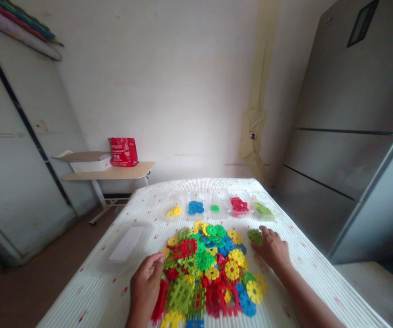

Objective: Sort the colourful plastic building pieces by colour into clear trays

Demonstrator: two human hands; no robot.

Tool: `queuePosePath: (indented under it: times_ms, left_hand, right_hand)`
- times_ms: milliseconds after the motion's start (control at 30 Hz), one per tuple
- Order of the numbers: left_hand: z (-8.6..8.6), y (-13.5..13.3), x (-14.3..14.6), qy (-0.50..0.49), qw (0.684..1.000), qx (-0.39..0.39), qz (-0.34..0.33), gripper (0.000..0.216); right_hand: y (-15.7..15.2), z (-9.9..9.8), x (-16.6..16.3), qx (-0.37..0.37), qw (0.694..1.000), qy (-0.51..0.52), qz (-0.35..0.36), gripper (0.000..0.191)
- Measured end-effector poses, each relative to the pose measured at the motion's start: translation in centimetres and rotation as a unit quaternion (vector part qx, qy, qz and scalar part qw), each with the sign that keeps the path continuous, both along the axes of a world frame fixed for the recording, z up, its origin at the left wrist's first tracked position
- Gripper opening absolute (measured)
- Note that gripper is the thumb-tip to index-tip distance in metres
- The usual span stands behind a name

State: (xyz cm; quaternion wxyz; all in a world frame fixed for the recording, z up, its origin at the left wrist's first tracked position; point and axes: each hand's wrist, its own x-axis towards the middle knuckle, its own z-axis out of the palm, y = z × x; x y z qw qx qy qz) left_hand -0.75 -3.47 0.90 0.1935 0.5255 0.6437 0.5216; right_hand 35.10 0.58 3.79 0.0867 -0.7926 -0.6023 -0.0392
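Note:
A heap of plastic building pieces lies on the table before me, with yellow, green and blue notched discs and red and olive-green lattice pieces. My right hand is at the right of the heap, fingers closed on the edge of an olive-green lattice piece. My left hand rests against the heap's left side. Its thumb and index finger are slightly apart, near a yellow disc, and I see nothing held in them. Behind the heap, clear trays hold yellow pieces, blue pieces, a green disc, red pieces and olive-green pieces.
A clear plastic lid or tray lies on the left of the white ribbed tablecloth. Beyond, a side table bears a red bag and a white box. A grey refrigerator stands at the right.

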Motion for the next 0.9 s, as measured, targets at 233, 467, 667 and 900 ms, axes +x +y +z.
queuePosePath:
  times_ms: [233,467,667,900]
  left_hand:
    - [0.0,0.0,0.0,-0.004,1.000,-0.002,-0.002,0.040]
    - [-0.4,0.2,-0.2,-0.008,1.000,-0.007,-0.012,0.041]
    - [0.1,0.2,-0.2,-0.005,1.000,-0.016,-0.003,0.041]
    - [0.1,0.2,-0.3,0.002,1.000,-0.023,0.004,0.041]
  right_hand:
    - [-0.3,0.5,-0.1,0.020,1.000,0.003,0.009,0.044]
    - [1.3,4.5,3.3,0.120,0.991,-0.003,-0.051,0.040]
    - [5.4,6.7,6.0,0.081,0.993,0.022,-0.085,0.039]
    - [6.9,6.0,6.0,0.045,0.996,-0.002,-0.071,0.044]
